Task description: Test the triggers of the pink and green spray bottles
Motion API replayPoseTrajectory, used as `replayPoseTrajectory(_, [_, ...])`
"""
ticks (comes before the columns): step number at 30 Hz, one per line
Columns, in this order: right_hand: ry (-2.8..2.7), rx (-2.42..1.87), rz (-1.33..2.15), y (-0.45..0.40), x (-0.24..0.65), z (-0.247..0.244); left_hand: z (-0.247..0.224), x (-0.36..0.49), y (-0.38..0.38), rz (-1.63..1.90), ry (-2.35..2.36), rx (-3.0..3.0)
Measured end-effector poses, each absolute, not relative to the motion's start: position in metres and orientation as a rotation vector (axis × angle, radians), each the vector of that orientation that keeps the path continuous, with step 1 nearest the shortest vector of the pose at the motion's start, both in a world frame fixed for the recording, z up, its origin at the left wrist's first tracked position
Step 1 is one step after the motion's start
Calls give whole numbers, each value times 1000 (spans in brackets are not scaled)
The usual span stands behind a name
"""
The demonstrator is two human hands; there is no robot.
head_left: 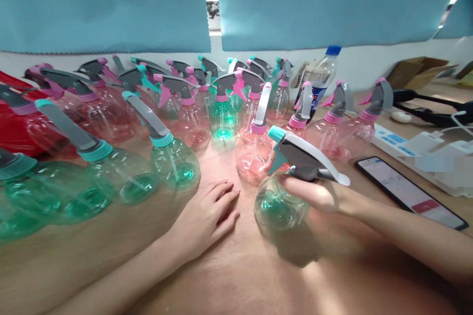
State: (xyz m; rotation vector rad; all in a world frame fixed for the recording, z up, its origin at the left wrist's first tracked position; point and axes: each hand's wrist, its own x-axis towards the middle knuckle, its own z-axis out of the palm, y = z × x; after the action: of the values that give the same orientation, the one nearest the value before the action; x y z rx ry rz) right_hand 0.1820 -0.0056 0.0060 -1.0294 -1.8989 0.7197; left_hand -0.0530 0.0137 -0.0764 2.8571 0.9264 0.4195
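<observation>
The wooden surface carried rows of pink and green spray bottles. Nearest stood a green spray bottle, its neck inside the right hand, whose grip was closed around it. The left hand lay flat and empty just beside it.

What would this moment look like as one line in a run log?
left hand: flat on table, empty | right hand: gripping green spray bottle at neck | phone: right of bottle
</observation>
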Motion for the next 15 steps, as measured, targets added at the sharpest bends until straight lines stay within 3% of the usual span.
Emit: replayPoseTrajectory(15, [-1825,-892,826,-6,182,5,-75,-52,13,419,926,2842])
